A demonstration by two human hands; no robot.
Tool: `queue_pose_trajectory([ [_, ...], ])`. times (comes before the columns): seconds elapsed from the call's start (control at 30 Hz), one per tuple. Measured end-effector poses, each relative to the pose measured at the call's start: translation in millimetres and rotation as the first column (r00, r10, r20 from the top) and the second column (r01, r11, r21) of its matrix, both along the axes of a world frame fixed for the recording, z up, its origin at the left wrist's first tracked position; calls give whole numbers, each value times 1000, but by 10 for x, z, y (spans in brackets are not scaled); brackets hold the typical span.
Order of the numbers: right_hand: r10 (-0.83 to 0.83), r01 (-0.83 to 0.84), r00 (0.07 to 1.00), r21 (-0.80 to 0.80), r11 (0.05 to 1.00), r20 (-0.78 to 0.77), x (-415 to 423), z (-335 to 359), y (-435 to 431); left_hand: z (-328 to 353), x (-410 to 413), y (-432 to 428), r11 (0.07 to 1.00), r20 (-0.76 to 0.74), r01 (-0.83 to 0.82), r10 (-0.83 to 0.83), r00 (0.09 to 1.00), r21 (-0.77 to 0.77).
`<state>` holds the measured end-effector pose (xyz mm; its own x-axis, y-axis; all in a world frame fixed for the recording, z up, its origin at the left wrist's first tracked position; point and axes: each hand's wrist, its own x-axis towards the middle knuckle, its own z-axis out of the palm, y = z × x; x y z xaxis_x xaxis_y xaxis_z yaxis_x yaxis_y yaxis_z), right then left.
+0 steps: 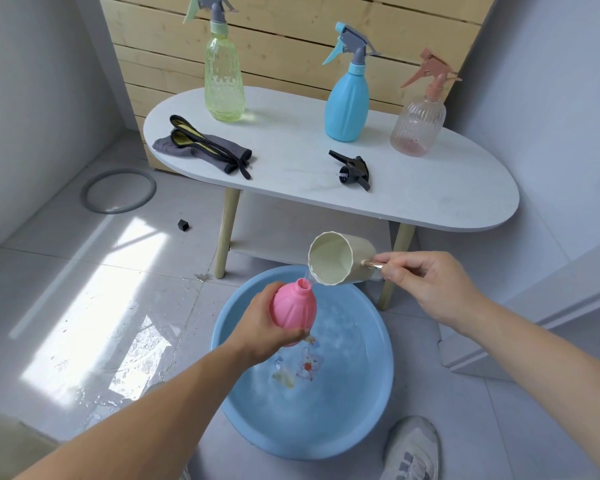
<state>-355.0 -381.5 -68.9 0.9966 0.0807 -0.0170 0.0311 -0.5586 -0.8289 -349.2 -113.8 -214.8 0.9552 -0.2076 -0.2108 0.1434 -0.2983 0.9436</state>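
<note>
My left hand [262, 323] grips a pink bottle [293, 308] with no cap, its open neck tilted up and to the right, held over a blue basin [378, 403] of water on the floor. My right hand [426, 284] pinches the metal handle of a cream cup [336, 258]. The cup is tipped on its side, its lip just above the bottle's neck, and a thin stream of water runs from it toward the opening. A black spray head [352, 169] lies loose on the white oval table [447, 199].
On the table stand a green spray bottle [224, 81], a blue one [347, 105] and a clear pinkish one [418, 124], beside a grey cloth [205, 147]. A grey ring [118, 190] and a small black cap [183, 224] lie on the wet tiled floor. My shoe [413, 448] is by the basin.
</note>
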Motion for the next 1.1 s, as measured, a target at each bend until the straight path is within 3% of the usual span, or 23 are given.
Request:
queue_pose_trajectory([
  [1.1, 75, -68, 993, -78, 995, 93, 20, 41, 58, -98, 26, 21, 999, -3, 4, -4, 1000, 48],
])
